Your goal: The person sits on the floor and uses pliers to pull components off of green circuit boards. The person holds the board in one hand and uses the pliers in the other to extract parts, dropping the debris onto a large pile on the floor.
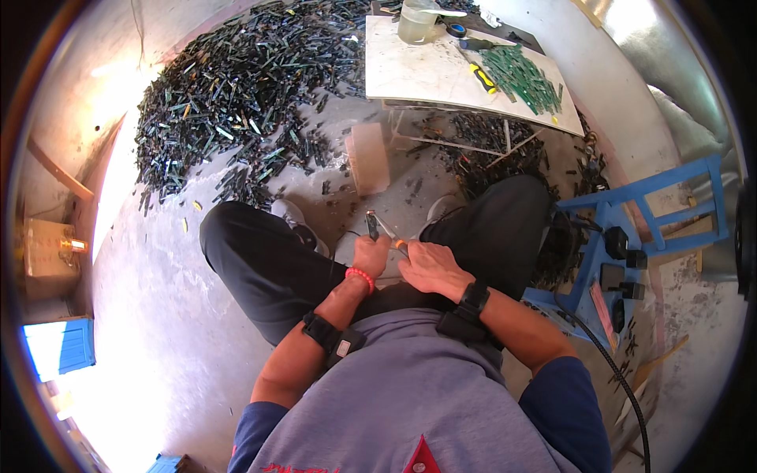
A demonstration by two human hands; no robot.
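Observation:
Between my knees, both hands are close together in front of my lap. My left hand (369,258), with a red bead bracelet at its wrist, is closed around a small dark strip (372,226) that sticks up from the fingers. My right hand (434,266) grips a pair of pliers with orange handles (400,243). Their metal jaws reach left toward the top of the strip. Whether the jaws touch it is too small to tell. Fingers of both hands partly hide what they hold.
A large heap of dark strips (229,110) covers the floor at far left. A low white table (402,75) bears green strips (524,79), a yellow-black screwdriver (482,79) and a cloudy container (415,24). A brown block (368,159) stands ahead. At right is a blue chair (654,206).

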